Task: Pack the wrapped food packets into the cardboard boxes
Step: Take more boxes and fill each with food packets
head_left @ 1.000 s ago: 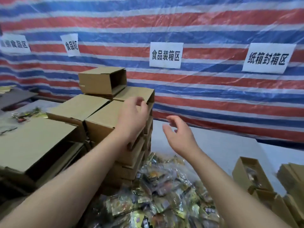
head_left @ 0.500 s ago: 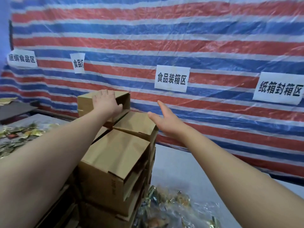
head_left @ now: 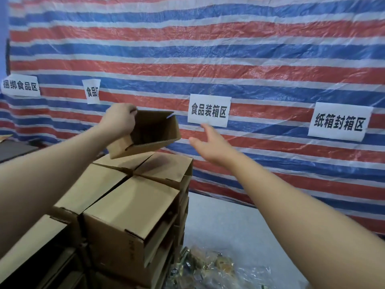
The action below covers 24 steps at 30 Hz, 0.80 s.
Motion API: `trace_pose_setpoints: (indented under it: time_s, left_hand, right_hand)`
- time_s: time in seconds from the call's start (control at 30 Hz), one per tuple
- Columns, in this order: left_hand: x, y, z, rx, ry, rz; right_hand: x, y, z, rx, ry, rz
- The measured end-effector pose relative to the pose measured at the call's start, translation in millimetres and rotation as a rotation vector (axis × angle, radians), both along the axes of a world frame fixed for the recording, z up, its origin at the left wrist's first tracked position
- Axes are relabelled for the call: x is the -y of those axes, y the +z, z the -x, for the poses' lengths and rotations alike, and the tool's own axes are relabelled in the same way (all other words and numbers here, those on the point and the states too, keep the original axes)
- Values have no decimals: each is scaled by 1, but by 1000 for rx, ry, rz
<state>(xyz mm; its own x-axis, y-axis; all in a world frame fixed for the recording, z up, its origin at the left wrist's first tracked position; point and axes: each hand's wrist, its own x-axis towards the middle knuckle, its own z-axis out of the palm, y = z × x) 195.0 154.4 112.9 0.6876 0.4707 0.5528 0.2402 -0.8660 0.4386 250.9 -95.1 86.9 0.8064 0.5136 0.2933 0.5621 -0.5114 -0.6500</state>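
My left hand [head_left: 119, 122] grips the rim of an empty open cardboard box [head_left: 152, 132] and holds it tilted, lifted just above the stack of cardboard boxes [head_left: 129, 205], its opening facing me. A little right of the lifted box, my right hand [head_left: 212, 144] reaches forward with straight fingers, touching nothing. At the bottom edge lies a pile of wrapped food packets [head_left: 208, 270] in clear plastic, only partly in view.
A red, white and blue striped tarp wall [head_left: 229, 49] with white paper signs [head_left: 209, 110] stands behind. The pale table surface [head_left: 229, 222] shows right of the stack. More boxes [head_left: 31, 247] sit at the lower left.
My left hand has taken hold of the top box and lifted it off the stack, tilting its opening toward me. My right hand has moved up and right. The view has risen.
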Motion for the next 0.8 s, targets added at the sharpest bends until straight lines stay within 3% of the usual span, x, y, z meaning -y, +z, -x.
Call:
trace_pose_setpoints:
  time_s: [0.23,0.43,0.63,0.8]
  left_hand:
    - [70,80,55,85,-389,-15]
    - [130,77,86,16,-570,82]
    - [193,-11,116,-197,-699,91]
    - [239,-155,156,-481,-862,121]
  right_hand:
    - [58,94,18,174,-136,-22]
    - [127,106,59,124,-178,126]
    - [202,30,114,34,-325,326]
    - [255,-118,181,-168,-380,497]
